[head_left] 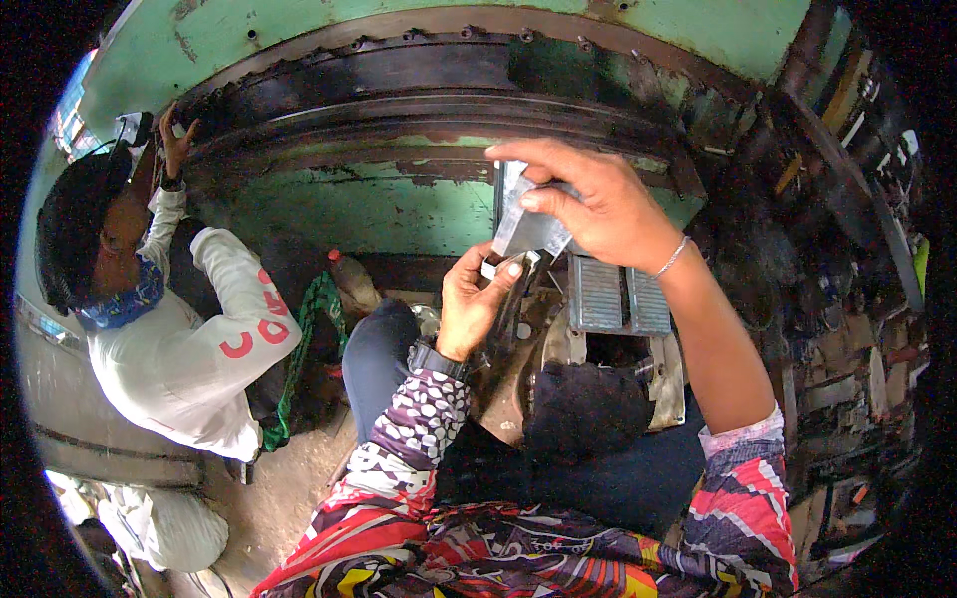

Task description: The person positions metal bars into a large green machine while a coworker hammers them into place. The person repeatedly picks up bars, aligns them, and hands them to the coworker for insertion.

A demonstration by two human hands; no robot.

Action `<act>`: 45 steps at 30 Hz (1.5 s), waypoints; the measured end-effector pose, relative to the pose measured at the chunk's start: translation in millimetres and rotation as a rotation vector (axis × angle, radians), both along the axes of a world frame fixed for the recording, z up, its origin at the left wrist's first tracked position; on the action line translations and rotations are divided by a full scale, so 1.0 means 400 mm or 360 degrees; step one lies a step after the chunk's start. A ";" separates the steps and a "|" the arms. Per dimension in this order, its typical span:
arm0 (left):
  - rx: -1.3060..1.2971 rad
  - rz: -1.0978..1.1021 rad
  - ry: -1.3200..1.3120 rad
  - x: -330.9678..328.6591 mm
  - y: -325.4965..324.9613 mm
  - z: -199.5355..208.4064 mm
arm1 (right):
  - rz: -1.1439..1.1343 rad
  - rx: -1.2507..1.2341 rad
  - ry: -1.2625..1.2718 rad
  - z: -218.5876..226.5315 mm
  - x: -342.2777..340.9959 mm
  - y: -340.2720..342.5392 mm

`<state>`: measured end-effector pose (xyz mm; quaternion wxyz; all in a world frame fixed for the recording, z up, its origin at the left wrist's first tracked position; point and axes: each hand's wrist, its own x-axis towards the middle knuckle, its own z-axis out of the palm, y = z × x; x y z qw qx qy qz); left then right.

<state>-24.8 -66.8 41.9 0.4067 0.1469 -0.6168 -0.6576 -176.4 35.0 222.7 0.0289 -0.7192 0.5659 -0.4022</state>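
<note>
A shiny, bent sheet-metal piece [523, 227] is held up between my two hands, before a green machine. My left hand [471, 304], a dark watch on its wrist, is closed on the lower end, with the thumb pressed to the edge. From above and right, my right hand [603, 204] grips the upper part between thumb and fingers, its index finger reaching over the top. My right fingers partly cover the piece. Just below that hand lie two grey metal parts with ribbed faces [598, 296], side by side.
The green machine [369, 209] has a long dark beam [399, 70] with a row of bolts. At left, a person in a white long-sleeved shirt [184, 369] reaches toward it. Dark racks of metal pieces [837, 399] stand at right. A white sack [164, 528] lies lower left.
</note>
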 end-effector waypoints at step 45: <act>-0.0385 0.0705 0.0250 -0.001 0.057 -0.012 | 0.0014 0.0587 -0.1093 -0.299 -0.003 0.005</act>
